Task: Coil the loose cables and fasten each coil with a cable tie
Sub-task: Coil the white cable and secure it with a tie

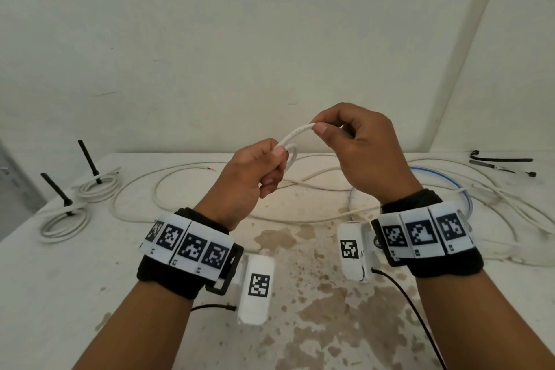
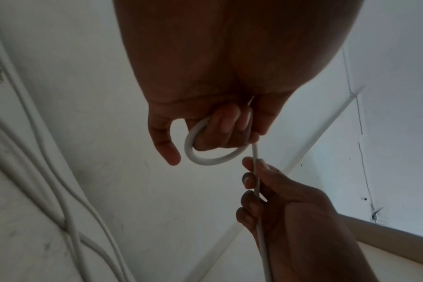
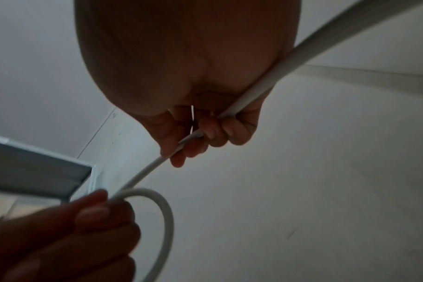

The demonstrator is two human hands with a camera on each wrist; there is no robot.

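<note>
Left hand (image 1: 255,171) pinches a small first loop of the white cable (image 1: 295,134) above the surface (image 1: 90,279), right hand (image 1: 360,147) grips the feed just beside it; stiff cable likely springs the loop open if either grip slackens, or the trailing length snags.

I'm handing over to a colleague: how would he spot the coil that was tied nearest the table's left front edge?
Start at the white table and follow its left edge. Two white coils lie there, each cinched by a black cable tie whose tail sticks up. Yours is the nearer coil, closer to the camera than the other coil, which lies nearer the wall.
</note>
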